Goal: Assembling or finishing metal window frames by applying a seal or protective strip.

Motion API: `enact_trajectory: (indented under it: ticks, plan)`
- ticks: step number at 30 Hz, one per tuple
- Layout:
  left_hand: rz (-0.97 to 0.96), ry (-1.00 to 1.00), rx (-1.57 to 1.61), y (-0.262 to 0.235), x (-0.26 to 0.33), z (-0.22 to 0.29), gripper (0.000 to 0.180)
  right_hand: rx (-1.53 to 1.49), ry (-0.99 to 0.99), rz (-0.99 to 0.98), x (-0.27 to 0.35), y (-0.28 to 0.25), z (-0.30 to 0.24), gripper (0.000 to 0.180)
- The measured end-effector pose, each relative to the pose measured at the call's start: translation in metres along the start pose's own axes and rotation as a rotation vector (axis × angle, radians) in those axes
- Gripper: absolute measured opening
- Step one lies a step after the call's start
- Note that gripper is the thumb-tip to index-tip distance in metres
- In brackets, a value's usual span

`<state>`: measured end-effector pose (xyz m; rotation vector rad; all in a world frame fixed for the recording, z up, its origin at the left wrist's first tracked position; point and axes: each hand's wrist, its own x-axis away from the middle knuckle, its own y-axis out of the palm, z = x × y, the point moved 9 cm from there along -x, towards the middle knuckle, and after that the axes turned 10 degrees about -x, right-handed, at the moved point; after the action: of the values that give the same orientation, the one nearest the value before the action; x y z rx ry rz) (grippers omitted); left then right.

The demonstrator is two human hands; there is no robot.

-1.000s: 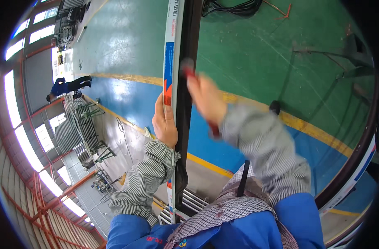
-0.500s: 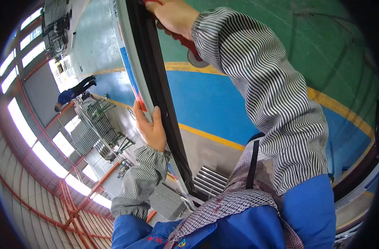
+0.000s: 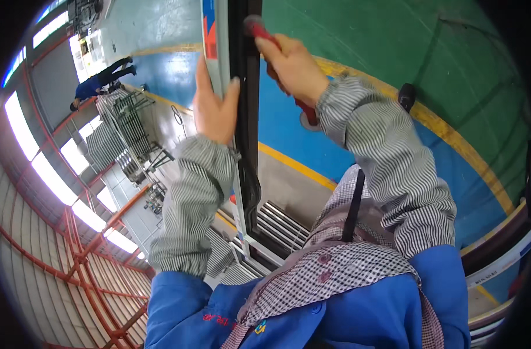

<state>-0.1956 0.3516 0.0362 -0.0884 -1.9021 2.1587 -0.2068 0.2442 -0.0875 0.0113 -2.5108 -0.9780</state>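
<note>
A long upright metal frame with a pale grey face and a dark side runs down the middle of the view. My left hand straddles its pale edge, thumb on one face and fingers on the other, just below a blue and red label. In my right hand is a red-handled roller with a round wheel at each end. Its upper wheel is against or close over the dark side; contact cannot be made out. The lower wheel shows below my wrist.
Several metal bars lie low beside the frame's near end. Another frame edge stands at the right. A dark shoe rests on the floor's yellow line. Farther left, a person is by racks of metal profiles.
My right hand has come down along the frame with the roller. My left hand has slid from the red label to just below it. The view has shifted, and a shoe now shows at right.
</note>
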Motion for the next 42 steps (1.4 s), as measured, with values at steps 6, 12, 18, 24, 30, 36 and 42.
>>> enact_trajectory:
  ticks: [6,12,18,24,30,36,42]
  plan:
    - [-0.159,-0.31,-0.171,0.012,0.202,-0.094,0.071,0.203,-0.273,0.159,0.133,0.083,0.136,0.03]
    - [-0.095,-0.394,-0.128,0.013,0.207,-0.097,0.061,0.296,-0.101,0.016,0.12,0.072,0.136,0.03]
    - [-0.016,-0.313,-0.18,0.018,0.207,-0.097,0.058,0.07,-0.039,0.226,0.104,0.071,0.129,0.029]
    - [0.027,-0.291,-0.218,0.011,0.208,-0.095,0.059,0.185,-0.286,0.16,0.142,0.093,0.154,0.027]
    - [0.086,-0.347,-0.275,0.013,0.206,-0.099,0.049,0.02,-0.137,0.18,0.085,0.065,0.107,0.031]
    - [0.099,-0.302,-0.242,0.01,0.205,-0.097,0.054,0.324,-0.263,0.031,0.185,0.114,0.212,0.031]
    - [0.067,-0.29,-0.176,0.015,0.23,-0.108,0.063,0.532,0.037,-0.188,0.188,0.099,0.209,0.029]
